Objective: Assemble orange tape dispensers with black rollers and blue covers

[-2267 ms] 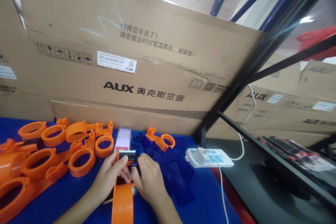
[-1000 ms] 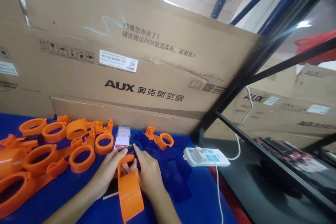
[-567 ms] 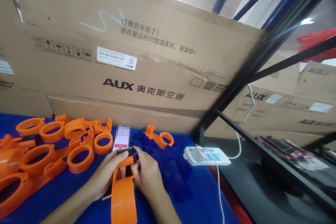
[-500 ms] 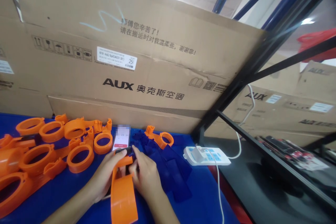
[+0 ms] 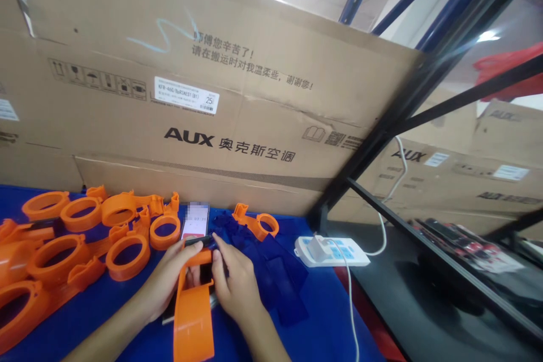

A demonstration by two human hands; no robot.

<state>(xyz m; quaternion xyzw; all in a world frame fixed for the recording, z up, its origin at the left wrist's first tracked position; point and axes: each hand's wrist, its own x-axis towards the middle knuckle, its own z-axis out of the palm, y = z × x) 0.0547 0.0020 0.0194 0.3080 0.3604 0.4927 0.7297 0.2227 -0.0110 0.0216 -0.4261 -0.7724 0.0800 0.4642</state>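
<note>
My left hand (image 5: 163, 281) and my right hand (image 5: 235, 285) both grip the far end of an orange plastic tape-dispenser body (image 5: 193, 317) that points toward me over the blue table cover (image 5: 326, 317). The fingers of both hands pinch a small dark part (image 5: 199, 242) at its top edge. A phone (image 5: 195, 222) with a lit screen lies just beyond the hands. Dark blue plastic pieces (image 5: 271, 271) lie to the right of my right hand.
Several orange ring-shaped parts (image 5: 85, 232) cover the table's left side; one more (image 5: 257, 223) lies behind the blue pieces. A white power strip (image 5: 331, 251) with a cable sits at the right edge. A big AUX cardboard box (image 5: 220, 96) walls the back; a black rack frame (image 5: 382, 130) stands right.
The orange body tilted right about a second ago, then swung back to point at me. Both hands stayed on its far end, fingers shifting slightly on the dark part.
</note>
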